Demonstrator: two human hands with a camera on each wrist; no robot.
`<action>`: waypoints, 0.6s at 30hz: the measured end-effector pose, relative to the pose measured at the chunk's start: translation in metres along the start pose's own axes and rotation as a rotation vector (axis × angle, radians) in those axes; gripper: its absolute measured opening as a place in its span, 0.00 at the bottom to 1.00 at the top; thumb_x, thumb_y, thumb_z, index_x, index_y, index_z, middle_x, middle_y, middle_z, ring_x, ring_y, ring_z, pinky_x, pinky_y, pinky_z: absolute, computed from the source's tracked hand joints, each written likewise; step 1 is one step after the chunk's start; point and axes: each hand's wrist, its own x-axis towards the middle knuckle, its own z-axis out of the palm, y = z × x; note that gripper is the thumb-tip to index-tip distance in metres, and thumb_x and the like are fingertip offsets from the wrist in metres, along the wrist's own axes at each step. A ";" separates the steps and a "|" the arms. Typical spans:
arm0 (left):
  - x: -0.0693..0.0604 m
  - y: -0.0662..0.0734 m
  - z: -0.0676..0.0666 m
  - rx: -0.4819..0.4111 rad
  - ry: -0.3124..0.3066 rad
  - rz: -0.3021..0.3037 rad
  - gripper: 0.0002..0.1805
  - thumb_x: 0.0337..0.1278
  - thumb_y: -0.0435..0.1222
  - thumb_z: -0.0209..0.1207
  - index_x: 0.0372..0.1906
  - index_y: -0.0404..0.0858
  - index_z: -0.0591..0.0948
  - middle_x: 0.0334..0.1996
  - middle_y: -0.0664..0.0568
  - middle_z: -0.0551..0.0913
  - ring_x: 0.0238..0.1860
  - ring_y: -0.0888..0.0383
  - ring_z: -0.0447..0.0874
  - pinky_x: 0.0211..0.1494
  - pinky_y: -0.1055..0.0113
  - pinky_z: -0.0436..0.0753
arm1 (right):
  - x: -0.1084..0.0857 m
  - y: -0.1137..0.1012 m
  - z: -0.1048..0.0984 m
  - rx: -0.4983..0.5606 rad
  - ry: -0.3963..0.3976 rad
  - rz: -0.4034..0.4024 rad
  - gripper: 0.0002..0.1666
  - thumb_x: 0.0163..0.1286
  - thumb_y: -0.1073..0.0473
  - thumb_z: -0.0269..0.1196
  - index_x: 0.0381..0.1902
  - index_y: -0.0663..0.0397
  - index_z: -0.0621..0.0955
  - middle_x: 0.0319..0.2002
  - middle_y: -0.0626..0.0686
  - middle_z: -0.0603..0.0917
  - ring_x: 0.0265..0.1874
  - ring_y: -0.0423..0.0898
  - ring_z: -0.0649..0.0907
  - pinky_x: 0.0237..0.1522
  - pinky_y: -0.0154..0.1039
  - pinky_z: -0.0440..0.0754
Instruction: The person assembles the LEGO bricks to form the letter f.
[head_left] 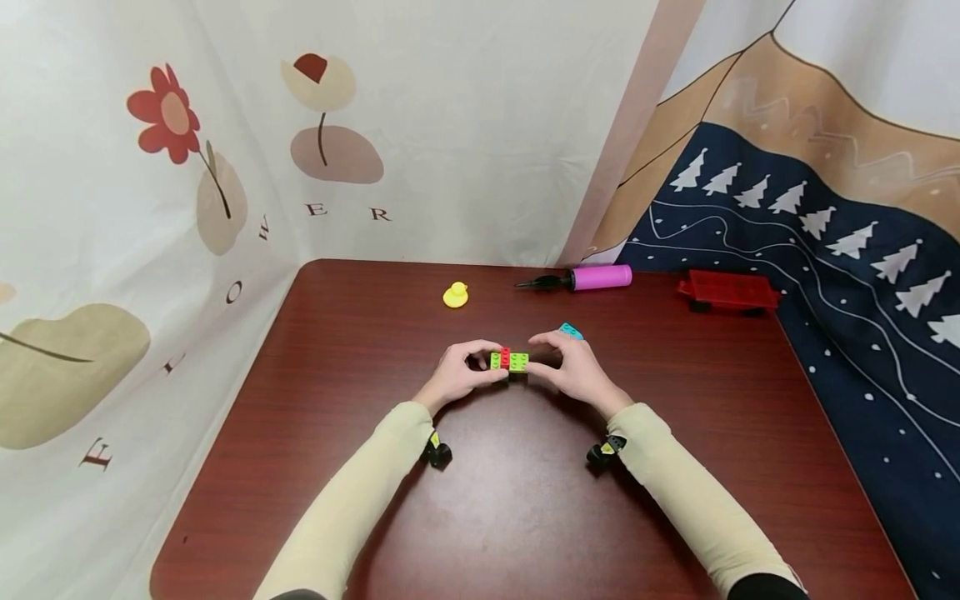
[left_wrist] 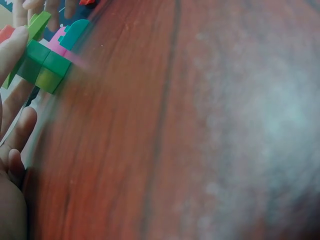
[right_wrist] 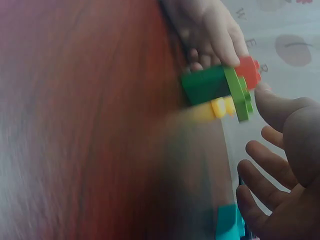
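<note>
A small stack of toy bricks (head_left: 517, 362) is near the middle of the table, light green with a red brick on top. Its dark green lower part (left_wrist: 42, 62) shows in the left wrist view. My left hand (head_left: 461, 368) pinches the stack from its left side, thumb in front. On the other side my right hand (head_left: 573, 371) has its fingers spread apart, with the thumb close to the stack's right end; whether it touches, I cannot tell. A blue brick (head_left: 572, 331) lies just behind the right hand, partly hidden by it.
A yellow rubber duck (head_left: 455, 295) stands toward the back of the brown table (head_left: 360, 333). To its right lie a pink and black hand pump (head_left: 600, 277) and, at the back right corner, a red toy wagon (head_left: 731, 290). Printed curtains hang behind and beside the table.
</note>
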 end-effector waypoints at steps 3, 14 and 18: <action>-0.001 0.001 0.000 0.008 -0.004 -0.012 0.21 0.55 0.46 0.78 0.55 0.52 0.89 0.32 0.56 0.85 0.36 0.57 0.81 0.40 0.63 0.78 | 0.000 0.008 -0.008 -0.024 0.053 0.008 0.25 0.66 0.53 0.77 0.56 0.58 0.86 0.51 0.54 0.88 0.51 0.53 0.86 0.52 0.54 0.84; -0.001 0.005 -0.001 0.034 -0.014 -0.045 0.23 0.56 0.48 0.77 0.57 0.52 0.88 0.33 0.55 0.84 0.37 0.58 0.80 0.40 0.64 0.77 | 0.002 0.030 -0.029 -0.126 0.115 0.210 0.30 0.68 0.53 0.75 0.62 0.62 0.81 0.58 0.64 0.81 0.60 0.61 0.76 0.62 0.59 0.72; -0.001 0.005 -0.001 0.037 -0.016 -0.046 0.23 0.56 0.48 0.77 0.57 0.52 0.88 0.33 0.56 0.85 0.37 0.58 0.80 0.40 0.63 0.77 | 0.004 0.036 -0.029 -0.163 0.072 0.271 0.34 0.68 0.52 0.75 0.65 0.64 0.79 0.62 0.65 0.79 0.65 0.62 0.72 0.68 0.59 0.67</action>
